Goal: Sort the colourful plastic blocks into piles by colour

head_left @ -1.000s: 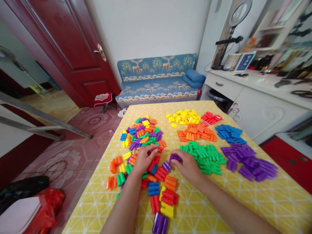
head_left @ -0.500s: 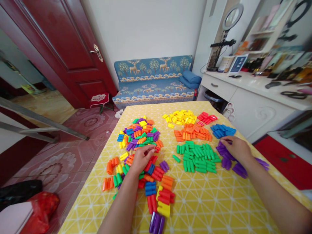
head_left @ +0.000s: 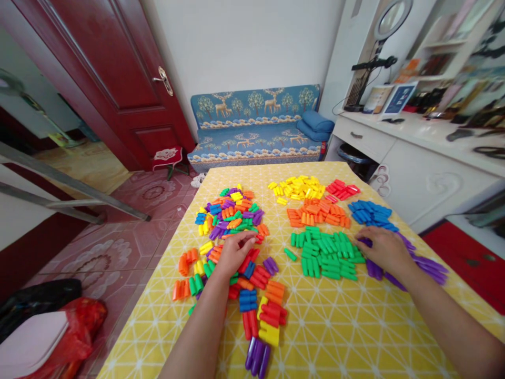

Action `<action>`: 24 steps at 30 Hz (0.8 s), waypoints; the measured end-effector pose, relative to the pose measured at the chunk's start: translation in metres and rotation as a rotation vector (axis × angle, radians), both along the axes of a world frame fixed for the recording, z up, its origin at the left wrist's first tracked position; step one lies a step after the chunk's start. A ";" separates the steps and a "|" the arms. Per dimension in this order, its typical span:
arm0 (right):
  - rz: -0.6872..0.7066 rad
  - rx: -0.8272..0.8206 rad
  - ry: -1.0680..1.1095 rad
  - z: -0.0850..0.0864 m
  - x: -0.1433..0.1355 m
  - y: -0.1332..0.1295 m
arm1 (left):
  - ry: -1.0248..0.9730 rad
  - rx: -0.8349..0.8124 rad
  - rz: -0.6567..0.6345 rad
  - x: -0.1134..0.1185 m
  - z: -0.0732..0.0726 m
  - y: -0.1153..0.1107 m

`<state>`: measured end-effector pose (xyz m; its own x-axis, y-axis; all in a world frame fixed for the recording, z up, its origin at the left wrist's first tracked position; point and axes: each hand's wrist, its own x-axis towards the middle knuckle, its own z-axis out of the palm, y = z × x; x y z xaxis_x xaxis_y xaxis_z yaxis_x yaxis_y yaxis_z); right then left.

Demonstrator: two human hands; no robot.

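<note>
Yellow cloth point(head_left: 327, 329) holds blocks point(head_left: 328, 251), likely light, hard, slick: pinch their sides. Left hand point(head_left: 235, 253) and right hand point(head_left: 383, 249) half curl; can't tell if full.

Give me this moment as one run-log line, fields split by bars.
left hand: at mixed-colour pieces | right hand: over purple pile, grip unclear | nearby: green pile, blue pile | surface: yellow tablecloth

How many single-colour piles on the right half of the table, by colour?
Yellow pile: 1
Orange pile: 1
Red pile: 1
Green pile: 1
Blue pile: 1
Purple pile: 1, partly hidden by the right hand
Total: 6
</note>
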<state>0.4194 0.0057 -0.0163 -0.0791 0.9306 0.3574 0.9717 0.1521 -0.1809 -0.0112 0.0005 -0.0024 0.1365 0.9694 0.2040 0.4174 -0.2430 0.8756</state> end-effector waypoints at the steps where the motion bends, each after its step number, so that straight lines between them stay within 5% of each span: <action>1: 0.010 -0.018 -0.040 0.002 0.001 -0.001 | -0.008 0.004 -0.003 0.000 0.000 0.000; 7: -0.067 0.084 -0.077 0.022 -0.026 -0.002 | -0.036 -0.002 -0.012 0.000 0.000 -0.001; 10: 0.101 0.102 0.169 0.033 -0.071 -0.002 | -0.033 0.010 0.005 0.000 0.002 -0.001; 16: 0.440 -0.146 0.489 0.031 -0.188 0.007 | -0.127 0.027 0.122 -0.003 0.000 0.001; 20: 0.443 -0.279 0.342 0.022 -0.242 0.021 | -0.174 0.022 0.179 -0.007 -0.005 0.003; 24: 0.342 -0.276 0.157 0.012 -0.267 0.029 | -0.168 0.034 0.173 -0.010 -0.010 0.006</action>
<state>0.1528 0.0347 -0.0043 -0.3625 0.9226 0.1318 0.8319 0.3841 -0.4007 -0.0207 0.0063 -0.0124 -0.0691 0.9677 0.2426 0.3047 -0.2110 0.9288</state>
